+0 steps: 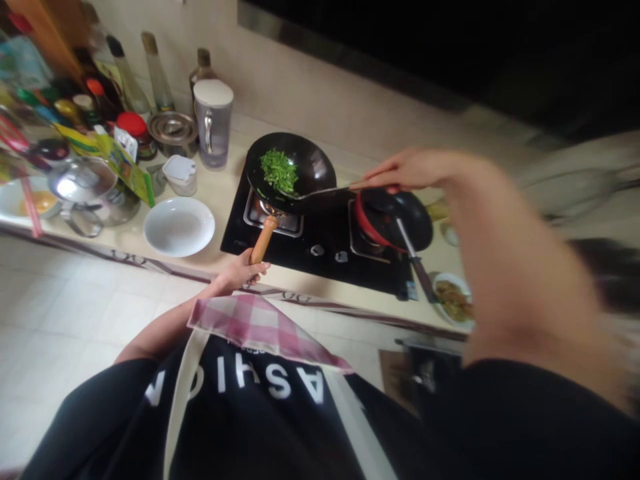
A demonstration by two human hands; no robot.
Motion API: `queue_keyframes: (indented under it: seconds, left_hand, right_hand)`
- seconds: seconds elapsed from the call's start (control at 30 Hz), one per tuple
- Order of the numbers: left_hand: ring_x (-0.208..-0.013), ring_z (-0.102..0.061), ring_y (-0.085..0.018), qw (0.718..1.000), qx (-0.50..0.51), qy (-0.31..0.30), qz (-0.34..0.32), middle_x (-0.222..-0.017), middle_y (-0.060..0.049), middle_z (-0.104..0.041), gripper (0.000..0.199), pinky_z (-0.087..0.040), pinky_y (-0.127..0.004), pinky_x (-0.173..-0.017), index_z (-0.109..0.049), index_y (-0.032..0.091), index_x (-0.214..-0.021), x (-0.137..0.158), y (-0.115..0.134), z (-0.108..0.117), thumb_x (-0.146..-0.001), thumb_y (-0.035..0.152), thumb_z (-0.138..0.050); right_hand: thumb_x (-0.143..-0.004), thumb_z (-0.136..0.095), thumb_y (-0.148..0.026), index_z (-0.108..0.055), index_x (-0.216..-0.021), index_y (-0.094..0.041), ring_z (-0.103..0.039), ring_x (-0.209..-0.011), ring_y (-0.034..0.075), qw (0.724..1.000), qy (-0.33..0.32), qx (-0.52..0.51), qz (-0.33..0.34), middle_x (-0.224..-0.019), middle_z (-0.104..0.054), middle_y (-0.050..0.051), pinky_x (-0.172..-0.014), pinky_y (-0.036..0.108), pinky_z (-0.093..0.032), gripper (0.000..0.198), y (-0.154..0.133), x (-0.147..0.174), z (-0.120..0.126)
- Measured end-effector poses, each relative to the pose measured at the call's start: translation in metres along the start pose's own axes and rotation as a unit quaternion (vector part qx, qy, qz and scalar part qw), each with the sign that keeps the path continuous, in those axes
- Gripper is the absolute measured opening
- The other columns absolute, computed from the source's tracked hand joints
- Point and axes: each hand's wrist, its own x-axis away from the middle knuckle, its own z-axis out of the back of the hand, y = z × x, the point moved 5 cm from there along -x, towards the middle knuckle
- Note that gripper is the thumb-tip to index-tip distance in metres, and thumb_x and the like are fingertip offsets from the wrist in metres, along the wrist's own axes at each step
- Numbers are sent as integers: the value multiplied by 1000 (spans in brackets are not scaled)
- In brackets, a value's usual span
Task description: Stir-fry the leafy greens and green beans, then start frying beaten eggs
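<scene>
My left hand (246, 269) is closed round the wooden handle of a black wok (315, 170), which is tilted over the left burner (267, 215). Chopped green vegetables (279, 172) lie gathered on the left side of the wok. From the right, my right hand (400, 170) grips the handle of a spatula (325, 191), whose head reaches to the lower edge of the greens. Beside the wok, a red pan (367, 223) with a black inside sits on the right burner, below my right hand, with a long-handled utensil (407, 239) resting in it.
An empty white plate (179, 227) stands left of the black stove (320, 233). Further left are a steel pot (100, 190), a bowl with egg-yellow contents (37, 200), and several bottles. A clear pitcher (214, 127) stands behind. At right is a bowl of cooked food (453, 300).
</scene>
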Motion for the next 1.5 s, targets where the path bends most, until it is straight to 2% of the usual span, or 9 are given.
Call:
queue_keyframes:
  seconds: [0.1, 0.27, 0.43, 0.6, 0.87, 1.13, 1.23, 1.37, 1.5]
  left_hand:
    - [-42, -45, -4, 1000, -12, -8, -9, -67, 7, -56, 41, -30, -16, -37, -47, 20, -101, -2, -2, 0, -82, 35, -80]
    - [-38, -41, -5, 999, -39, -11, -9, -55, 10, -49, 38, -28, -17, -38, -45, 21, -98, 0, 0, -1, -84, 36, -77]
    - [-38, -40, -5, 1000, -24, 2, -2, -54, 11, -47, 37, -28, -17, -38, -44, 21, -99, 3, 6, -2, -84, 30, -77]
    - [-37, -40, -5, 1000, -29, -2, -4, -54, 11, -46, 37, -28, -17, -38, -44, 21, -97, 4, 6, -2, -84, 32, -77]
    - [-36, -40, -4, 999, -41, 13, 9, -55, 11, -47, 35, -28, -17, -37, -44, 20, -98, 7, 13, -3, -84, 26, -75]
    - [-38, -40, -5, 999, -45, 4, 5, -53, 10, -46, 35, -27, -18, -39, -45, 19, -99, 9, 12, 0, -85, 29, -75]
    - [-38, -40, -6, 999, -46, -4, 1, -52, 10, -46, 38, -28, -18, -40, -45, 19, -101, 9, 13, 0, -83, 31, -77]
    - [-36, -38, -5, 999, -53, -14, 2, -51, 11, -46, 41, -27, -18, -38, -45, 19, -103, 9, 12, -2, -82, 32, -78]
    - [-40, -47, -6, 1000, -3, -18, -6, -59, 5, -56, 40, -33, -17, -39, -51, 17, -99, 8, 6, -1, -83, 42, -77]
  right_hand:
    - [-84, -75, -34, -80, -110, -20, -60, -65, 10, 992, -65, 108, -32, -77, -71, 3, -70, 25, -48, 29, 0, 6, 6]
    - [-85, -74, -39, -79, -116, -24, -64, -103, 27, 981, 24, 180, -72, -116, -70, 13, -87, 40, -47, 35, -34, 2, -4]
    - [-93, -64, -32, -74, -124, -23, -62, -110, 30, 983, 102, 155, -9, -116, -68, 17, -93, 45, -43, 34, -45, 6, -22]
    - [-105, -43, -24, -69, -132, -17, -56, -123, 32, 975, 119, 188, -2, -123, -64, 22, -97, 46, -37, 38, -28, 2, -7]
    - [-104, -46, -28, -67, -135, -28, -59, -118, 28, 975, 135, 170, 53, -121, -65, 17, -98, 44, -40, 38, -52, 3, -19]
    - [-79, -80, -44, -80, -110, -29, -63, -107, 23, 985, 0, 173, -18, -113, -73, 4, -96, 39, -44, 34, 6, 8, 28]
    - [-82, -77, -35, -81, -108, -30, -66, -93, 19, 994, -40, 99, 15, -108, -75, 1, -90, 33, -47, 26, 0, 3, -6]
    - [-93, -62, -41, -72, -126, -35, -67, -102, 21, 997, 70, -7, 31, -120, -72, 0, -89, 32, -50, 35, -36, 3, -88]
    - [-99, -45, -42, -61, -141, -34, -67, -100, 26, 991, 122, -38, -37, -117, -72, 8, -83, 36, -50, 46, -53, 7, -155]
